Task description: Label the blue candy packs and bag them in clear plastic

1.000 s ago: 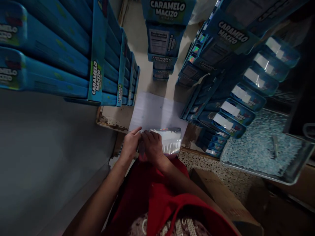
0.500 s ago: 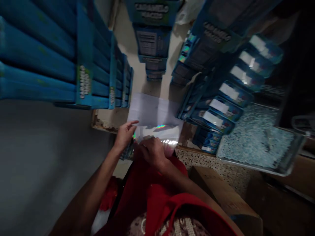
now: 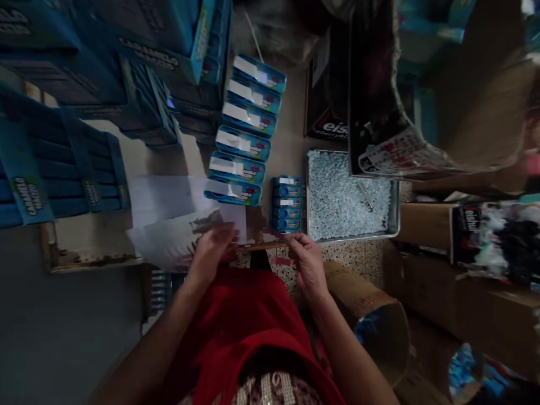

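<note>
Dim light is leaving the corners sinking into shadow, while the tray [image 3: 394, 194] of pale pellets is catching the most light. Motion blur is smearing the hands and right side; edges are bending wide-angle.

Dim room. Worn pale table [image 3: 90, 247] with chipped edge against grey wall [image 3: 50, 337]. Speckled terrazzo floor [image 3: 358, 256]. Stacked blue cartons [image 3: 54, 169] left, cardboard boxes [image 3: 476, 304] right, metal tray [image 3: 394, 225] nearby.

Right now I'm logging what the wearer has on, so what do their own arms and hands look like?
Both forearms are bare: no sleeves reach them. The left hand and right hand wear no gloves; no rings, watch or bracelets can be made out in the dim light. A red garment covers the body.
</note>
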The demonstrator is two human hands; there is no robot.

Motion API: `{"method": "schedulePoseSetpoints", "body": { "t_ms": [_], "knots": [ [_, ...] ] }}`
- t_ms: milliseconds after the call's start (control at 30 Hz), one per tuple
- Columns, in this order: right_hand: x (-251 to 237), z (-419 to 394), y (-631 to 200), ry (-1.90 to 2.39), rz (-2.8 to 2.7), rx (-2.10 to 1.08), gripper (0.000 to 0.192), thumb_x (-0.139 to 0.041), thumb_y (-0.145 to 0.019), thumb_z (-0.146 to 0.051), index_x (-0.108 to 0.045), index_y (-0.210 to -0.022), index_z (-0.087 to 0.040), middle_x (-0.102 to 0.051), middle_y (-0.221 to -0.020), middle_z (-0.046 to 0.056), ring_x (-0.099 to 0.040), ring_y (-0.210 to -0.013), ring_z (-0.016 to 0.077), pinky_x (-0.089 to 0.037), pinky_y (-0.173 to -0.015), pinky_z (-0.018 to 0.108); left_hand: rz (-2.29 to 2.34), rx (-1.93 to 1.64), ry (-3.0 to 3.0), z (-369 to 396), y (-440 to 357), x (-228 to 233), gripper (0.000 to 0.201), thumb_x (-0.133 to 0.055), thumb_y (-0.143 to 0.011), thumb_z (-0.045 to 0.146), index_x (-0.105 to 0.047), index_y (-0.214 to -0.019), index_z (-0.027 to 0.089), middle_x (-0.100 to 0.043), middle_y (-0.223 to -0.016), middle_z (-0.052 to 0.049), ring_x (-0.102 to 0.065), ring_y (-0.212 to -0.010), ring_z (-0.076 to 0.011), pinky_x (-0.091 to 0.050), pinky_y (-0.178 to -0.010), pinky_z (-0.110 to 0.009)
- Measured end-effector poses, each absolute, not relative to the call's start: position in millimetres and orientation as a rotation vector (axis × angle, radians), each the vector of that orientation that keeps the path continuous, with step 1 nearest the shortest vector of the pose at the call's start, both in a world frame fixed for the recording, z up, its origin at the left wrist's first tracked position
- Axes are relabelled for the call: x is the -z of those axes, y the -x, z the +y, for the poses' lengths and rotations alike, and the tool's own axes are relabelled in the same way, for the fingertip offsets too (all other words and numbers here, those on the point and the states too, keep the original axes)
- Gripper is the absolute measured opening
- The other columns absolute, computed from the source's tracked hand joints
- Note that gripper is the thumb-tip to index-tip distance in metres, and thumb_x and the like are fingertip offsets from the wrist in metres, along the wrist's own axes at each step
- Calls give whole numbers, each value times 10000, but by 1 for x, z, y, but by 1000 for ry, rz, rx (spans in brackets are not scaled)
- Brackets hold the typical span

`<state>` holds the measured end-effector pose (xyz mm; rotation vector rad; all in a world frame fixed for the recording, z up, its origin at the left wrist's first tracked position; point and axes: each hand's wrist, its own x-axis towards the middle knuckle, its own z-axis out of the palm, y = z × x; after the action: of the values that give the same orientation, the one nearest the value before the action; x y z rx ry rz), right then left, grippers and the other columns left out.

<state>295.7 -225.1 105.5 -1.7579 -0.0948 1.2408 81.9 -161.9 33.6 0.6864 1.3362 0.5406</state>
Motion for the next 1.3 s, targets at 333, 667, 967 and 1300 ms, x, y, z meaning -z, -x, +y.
{"method": "schedulePoseSetpoints", "body": {
  "t_ms": [333, 667, 967, 1300],
  "knots": [
    [-66, -230, -335, 1810, -153, -1181, 346, -865, -706, -487, -776, -824, -175, -688, -668, -7, -524, -525, 110, -426, -461, 226, 1236, -480, -450, -163, -188, -23, 387, -933, -611, 417, -739, -820, 156, -727, -723, -21, -676, -665, -142, -548, -684, -256],
    [-9, -201, -359, 2230, -510, -813, 387, -690, -795, -522, -821, -852, -162, -709, -669, 28, -582, -617, 178, -439, -612, 288, 1466, -600, -813, -129, -216, 11, 250, -809, -698, 391, -734, -793, 173, -710, -705, -11, -679, -641, -173, -552, -619, -276],
    [-63, -221, -333, 2008, -475, -797, 287, -750, -840, -467, -772, -863, -181, -518, -572, -59, -407, -533, 101, -341, -543, 240, 1338, -612, -699, -149, -195, 5, 456, -775, -779, 599, -742, -944, 175, -764, -926, -74, -730, -889, -214, -583, -870, -352],
    [-62, -214, -316, 1748, -62, -999, 290, -863, -727, -451, -775, -823, -192, -720, -741, -5, -614, -645, 126, -505, -650, 256, 1056, -428, -403, -148, -188, -17, 630, -790, -746, 674, -742, -1052, 125, -788, -985, -137, -763, -857, -248, -626, -821, -384]
  ]
}}
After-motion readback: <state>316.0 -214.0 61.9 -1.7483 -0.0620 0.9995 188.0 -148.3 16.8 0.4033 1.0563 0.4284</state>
